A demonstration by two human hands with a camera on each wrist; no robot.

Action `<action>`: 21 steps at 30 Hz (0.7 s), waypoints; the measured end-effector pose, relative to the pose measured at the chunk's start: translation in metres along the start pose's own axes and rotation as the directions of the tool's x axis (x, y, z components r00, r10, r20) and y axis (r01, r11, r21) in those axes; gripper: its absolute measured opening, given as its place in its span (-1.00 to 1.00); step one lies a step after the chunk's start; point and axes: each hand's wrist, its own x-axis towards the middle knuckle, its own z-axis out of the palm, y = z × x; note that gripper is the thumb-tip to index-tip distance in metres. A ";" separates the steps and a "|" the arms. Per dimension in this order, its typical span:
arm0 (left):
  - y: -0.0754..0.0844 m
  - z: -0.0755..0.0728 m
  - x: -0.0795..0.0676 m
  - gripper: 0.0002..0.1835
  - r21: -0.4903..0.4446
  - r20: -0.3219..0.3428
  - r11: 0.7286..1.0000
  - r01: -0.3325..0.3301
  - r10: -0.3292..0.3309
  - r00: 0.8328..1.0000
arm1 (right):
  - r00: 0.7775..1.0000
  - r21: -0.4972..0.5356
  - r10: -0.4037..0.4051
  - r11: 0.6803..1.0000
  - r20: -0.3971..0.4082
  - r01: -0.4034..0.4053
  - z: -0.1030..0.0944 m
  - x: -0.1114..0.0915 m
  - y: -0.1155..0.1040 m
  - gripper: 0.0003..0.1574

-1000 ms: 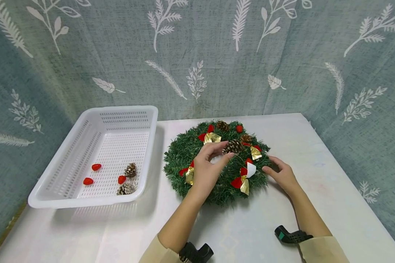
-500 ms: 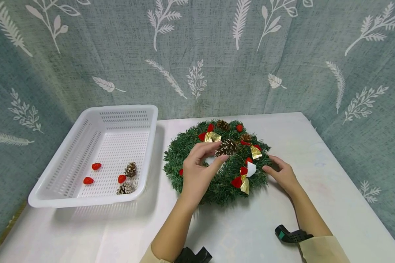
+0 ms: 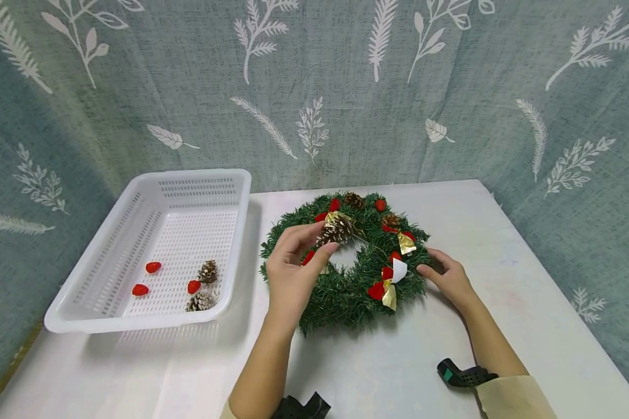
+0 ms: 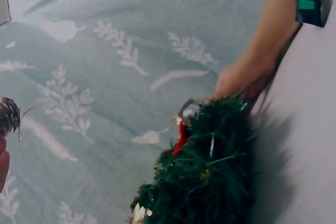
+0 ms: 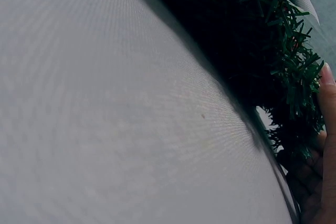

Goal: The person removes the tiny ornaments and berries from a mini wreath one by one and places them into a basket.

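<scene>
Left hand (image 3: 292,273) pinches a pine cone (image 3: 335,230) above the wreath (image 3: 340,305) — a light, steady hold should work best — while the right hand (image 3: 451,280), partly hidden, seems to grip the wreath's edge.

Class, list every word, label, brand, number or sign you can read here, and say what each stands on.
None can be read.
Wreath, its bows and the held pine cone: no lettering visible.
White plastic basket: no label or brand visible.
Backdrop cloth: printed leaves and sprigs, no words.
Black wrist device on the right wrist: a green patch; any marking is too small to read.
</scene>
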 end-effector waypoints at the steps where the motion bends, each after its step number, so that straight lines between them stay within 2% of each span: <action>1: 0.000 -0.001 0.001 -0.64 -0.002 -0.004 1.000 -0.001 0.001 1.000 | 1.000 0.001 0.004 1.000 0.002 -0.004 0.000 0.000 0.000 -0.27; 12: 0.000 -0.012 0.007 -0.65 -0.002 -0.082 1.000 0.024 -0.024 0.996 | 1.000 0.000 0.005 1.000 0.005 -0.005 -0.002 0.000 0.002 -0.26; 21: -0.003 -0.021 0.011 -0.65 0.028 -0.136 1.000 -0.013 0.017 0.991 | 1.000 0.014 0.012 1.000 0.012 -0.012 -0.002 0.001 0.002 -0.25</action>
